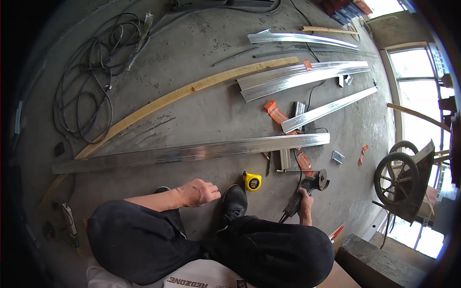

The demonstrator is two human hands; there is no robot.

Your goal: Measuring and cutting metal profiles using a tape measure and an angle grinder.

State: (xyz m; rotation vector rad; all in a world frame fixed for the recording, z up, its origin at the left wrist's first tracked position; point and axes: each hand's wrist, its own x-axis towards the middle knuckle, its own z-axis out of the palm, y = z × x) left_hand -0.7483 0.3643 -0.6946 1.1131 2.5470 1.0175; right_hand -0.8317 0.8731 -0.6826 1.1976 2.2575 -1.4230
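My right hand [306, 206] grips the body of an angle grinder [293, 203], whose disc points away from me at the right of my right shoe. My left hand [198, 193] hovers over my lap's far side, fingers curled in, with nothing seen in it. Across the floor in front of me lies a long silver metal channel [216, 150], its right end beyond the grinder. A yellow tape measure [251, 182] stands beside my right shoe [235, 201]. Short metal offcuts [285, 159] and orange strips [304, 163] lie between the grinder and the channel.
Farther out lie more metal channels [307, 76] and a long curved-looking wooden strip [192, 89]. Coiled cable [91, 69] spreads at the far left. A wheeled cart [402, 180] stands at the right near the windows. A utility knife [70, 221] lies at the left.
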